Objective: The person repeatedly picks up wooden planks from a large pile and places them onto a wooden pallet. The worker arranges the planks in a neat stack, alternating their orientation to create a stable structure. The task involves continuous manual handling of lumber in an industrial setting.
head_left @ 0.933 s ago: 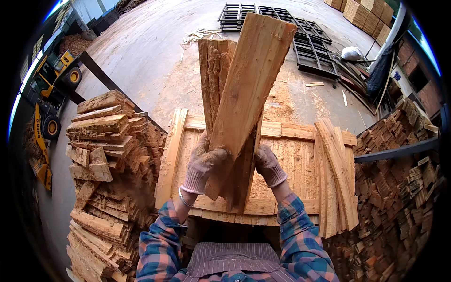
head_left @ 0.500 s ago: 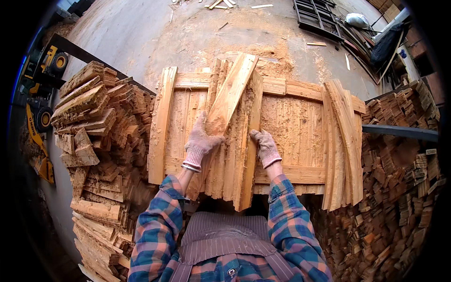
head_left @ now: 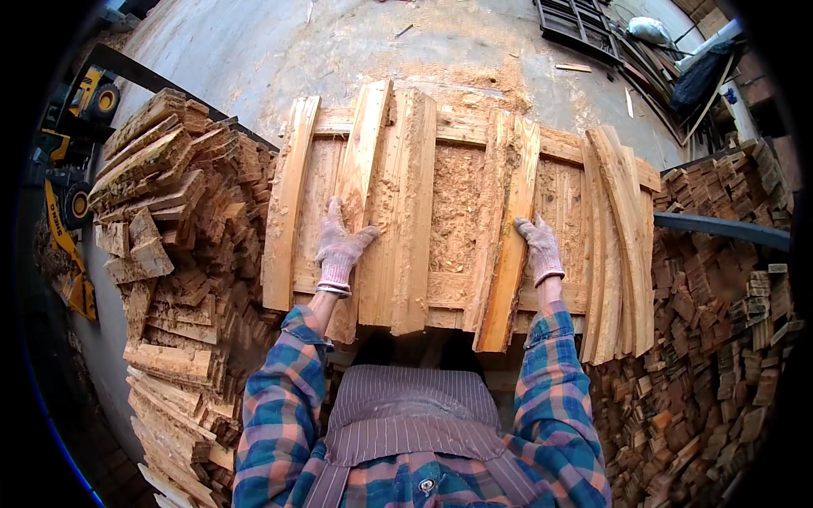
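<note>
The bunched planks (head_left: pixel 414 212) have parted; the left hand (head_left: pixel 341 245) splays wide over one, the right hand (head_left: pixel 542 245) touches an orange-sided plank (head_left: pixel 514 241), grip unclear.

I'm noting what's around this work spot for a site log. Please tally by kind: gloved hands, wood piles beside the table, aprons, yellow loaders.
Gloved hands: 2 (left hand, right hand)
Wood piles: 2 (left pile, right pile)
Apron: 1
Yellow loader: 1
Total: 6
</note>
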A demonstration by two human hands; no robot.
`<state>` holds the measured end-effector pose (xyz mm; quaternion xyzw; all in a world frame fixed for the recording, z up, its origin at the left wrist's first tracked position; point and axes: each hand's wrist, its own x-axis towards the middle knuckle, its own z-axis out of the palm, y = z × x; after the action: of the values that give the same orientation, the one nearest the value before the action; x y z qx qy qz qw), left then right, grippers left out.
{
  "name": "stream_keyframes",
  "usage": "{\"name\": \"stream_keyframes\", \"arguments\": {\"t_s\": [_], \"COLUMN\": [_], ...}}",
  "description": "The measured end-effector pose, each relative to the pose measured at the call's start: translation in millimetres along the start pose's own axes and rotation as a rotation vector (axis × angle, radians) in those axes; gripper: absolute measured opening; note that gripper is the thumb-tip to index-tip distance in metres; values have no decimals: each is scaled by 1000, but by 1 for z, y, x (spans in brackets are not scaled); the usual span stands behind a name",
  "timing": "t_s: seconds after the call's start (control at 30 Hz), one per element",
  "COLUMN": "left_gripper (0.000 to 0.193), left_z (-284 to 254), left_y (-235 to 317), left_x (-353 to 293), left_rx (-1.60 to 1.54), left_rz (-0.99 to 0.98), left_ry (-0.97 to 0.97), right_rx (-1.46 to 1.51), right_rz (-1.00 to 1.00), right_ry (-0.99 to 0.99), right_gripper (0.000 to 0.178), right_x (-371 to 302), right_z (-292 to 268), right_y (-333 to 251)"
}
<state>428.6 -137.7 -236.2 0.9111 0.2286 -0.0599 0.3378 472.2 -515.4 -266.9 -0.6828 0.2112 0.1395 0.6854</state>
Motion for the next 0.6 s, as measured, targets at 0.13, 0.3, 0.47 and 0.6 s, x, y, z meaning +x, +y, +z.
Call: {"name": "stream_keyframes", "arguments": {"t_s": [0.13, 0.3, 0.47, 0.6], "left_gripper": [80, 90, 96, 104], "left_z": [-27, -99, -84, -24], "left_y": [-41, -35, -63, -15], "left_x": [11, 9, 13, 5], "left_rx": [-68, 367, 694, 535], "left_rz": [72, -102, -82, 537], "left_ry": [134, 281, 274, 216], "right_rx": [-36, 61, -47, 78], "right_rz": [-64, -67, -71, -70], "right_ry": [-25, 32, 59, 52], "right_gripper": [49, 46, 43, 32], "right_x": [-7, -10, -17, -12], "right_z": [3, 2, 9, 9], "right_y": [8, 12, 1, 4]}}
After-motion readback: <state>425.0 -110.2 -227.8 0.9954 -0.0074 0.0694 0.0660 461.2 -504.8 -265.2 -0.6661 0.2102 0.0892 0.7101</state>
